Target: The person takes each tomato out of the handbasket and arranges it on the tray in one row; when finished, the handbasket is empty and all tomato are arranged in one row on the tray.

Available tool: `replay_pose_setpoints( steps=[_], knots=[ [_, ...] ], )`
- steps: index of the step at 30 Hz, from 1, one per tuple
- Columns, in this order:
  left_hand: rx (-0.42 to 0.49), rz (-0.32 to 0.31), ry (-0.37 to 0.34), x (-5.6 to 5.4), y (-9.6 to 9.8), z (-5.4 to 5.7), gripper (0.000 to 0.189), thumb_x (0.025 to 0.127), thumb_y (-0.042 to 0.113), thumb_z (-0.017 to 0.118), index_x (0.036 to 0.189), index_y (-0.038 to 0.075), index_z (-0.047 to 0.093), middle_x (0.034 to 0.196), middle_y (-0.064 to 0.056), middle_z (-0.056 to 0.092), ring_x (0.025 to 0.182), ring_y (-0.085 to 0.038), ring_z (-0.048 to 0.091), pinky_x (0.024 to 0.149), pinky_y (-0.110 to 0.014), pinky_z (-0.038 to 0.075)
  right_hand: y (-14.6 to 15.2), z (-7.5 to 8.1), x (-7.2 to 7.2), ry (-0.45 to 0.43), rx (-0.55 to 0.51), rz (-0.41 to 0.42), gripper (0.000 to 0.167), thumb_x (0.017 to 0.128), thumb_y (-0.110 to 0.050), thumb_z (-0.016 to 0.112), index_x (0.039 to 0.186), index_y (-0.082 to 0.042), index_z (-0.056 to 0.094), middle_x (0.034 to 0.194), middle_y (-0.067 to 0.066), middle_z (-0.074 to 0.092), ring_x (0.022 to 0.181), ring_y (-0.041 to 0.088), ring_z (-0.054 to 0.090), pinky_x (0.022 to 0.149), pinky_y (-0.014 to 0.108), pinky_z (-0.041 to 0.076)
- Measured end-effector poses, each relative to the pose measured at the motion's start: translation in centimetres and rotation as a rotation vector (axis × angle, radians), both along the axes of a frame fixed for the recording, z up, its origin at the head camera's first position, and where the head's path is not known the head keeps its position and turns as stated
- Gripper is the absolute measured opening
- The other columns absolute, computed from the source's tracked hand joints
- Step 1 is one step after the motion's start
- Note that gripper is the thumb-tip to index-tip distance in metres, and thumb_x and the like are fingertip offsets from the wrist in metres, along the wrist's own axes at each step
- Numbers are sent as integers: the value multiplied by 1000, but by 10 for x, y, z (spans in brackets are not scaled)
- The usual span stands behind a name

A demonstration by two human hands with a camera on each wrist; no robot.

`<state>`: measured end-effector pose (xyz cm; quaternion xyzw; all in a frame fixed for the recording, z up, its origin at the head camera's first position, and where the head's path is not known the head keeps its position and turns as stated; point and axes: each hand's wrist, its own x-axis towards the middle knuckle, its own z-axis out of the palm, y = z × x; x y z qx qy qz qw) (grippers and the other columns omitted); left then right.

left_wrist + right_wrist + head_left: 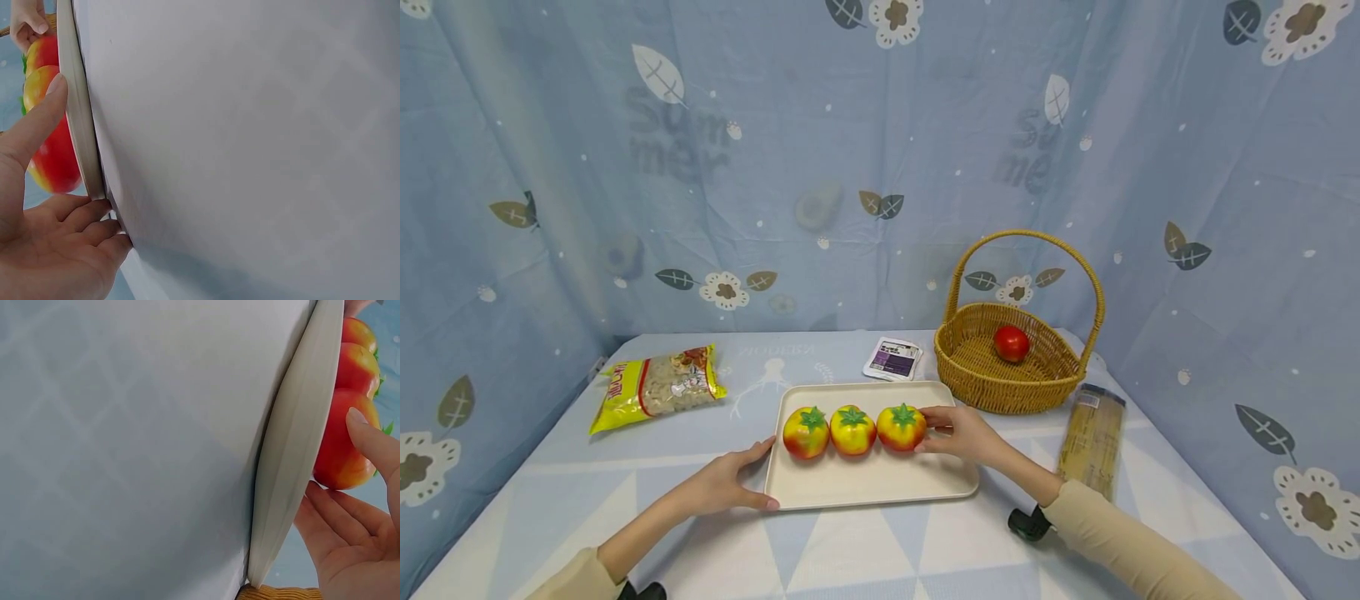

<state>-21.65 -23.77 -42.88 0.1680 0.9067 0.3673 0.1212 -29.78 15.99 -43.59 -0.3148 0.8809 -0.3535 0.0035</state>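
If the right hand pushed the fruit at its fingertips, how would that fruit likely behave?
Being rounded, the fruit would probably roll, though its neighbour could block it leftward. Its glossy skin may prove slippery. The tray, being rimmed, might stop it.

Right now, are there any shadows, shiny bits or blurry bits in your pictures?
Head view: a soft shadow falls on the tablecloth beneath the left hand; left wrist view: the red-and-yellow fruits have little shiny spots, and the cloth's pattern looks faint and soft; right wrist view: the tray's edge looks bowed, with a dark shadow alongside it.
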Motion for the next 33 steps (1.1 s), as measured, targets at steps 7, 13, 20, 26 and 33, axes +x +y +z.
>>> replay_pose_setpoints(
  steps=[7, 13, 20, 26, 33],
  knots=[
    [-6, 2, -7, -1, 0, 0, 102, 72, 36, 85, 148, -4, 30, 146, -34, 30, 135, -51, 26, 108, -62, 24, 3, 1, 0, -18, -7, -9, 61, 78, -28, 81, 126, 3, 61, 117, 15, 67, 102, 25, 67, 88, 35, 54],
    [-11, 7, -13, -1, 0, 0, 103, 72, 37, 85, 148, -4, 30, 146, -34, 30, 135, -51, 26, 108, -62, 24, 5, 4, 1, -24, -26, -9, 60, 79, -29, 81, 126, 3, 61, 116, 16, 67, 103, 28, 66, 88, 36, 53],
    [-13, 12, -10, -1, 0, -1, 103, 72, 37, 85, 148, -4, 30, 146, -33, 31, 135, -51, 26, 108, -62, 24, 11, 11, 1, -29, -33, -11, 60, 80, -27, 80, 126, 5, 60, 117, 18, 67, 106, 31, 65, 89, 39, 52],
    [-19, 15, -3, -1, 0, -2, 104, 71, 39, 85, 148, -4, 31, 146, -33, 32, 135, -50, 27, 108, -61, 24, 20, 20, -4, 23, -16, -11, 62, 81, -32, 79, 126, 5, 60, 120, 18, 65, 109, 32, 63, 89, 38, 53],
    [-7, 17, -6, -3, 0, -2, 104, 71, 40, 85, 148, -4, 31, 147, -32, 32, 136, -49, 27, 109, -60, 24, 29, 36, -6, 43, -15, -44, 60, 79, -32, 79, 126, 2, 62, 122, 17, 65, 112, 31, 61, 92, 41, 51]
  ],
)
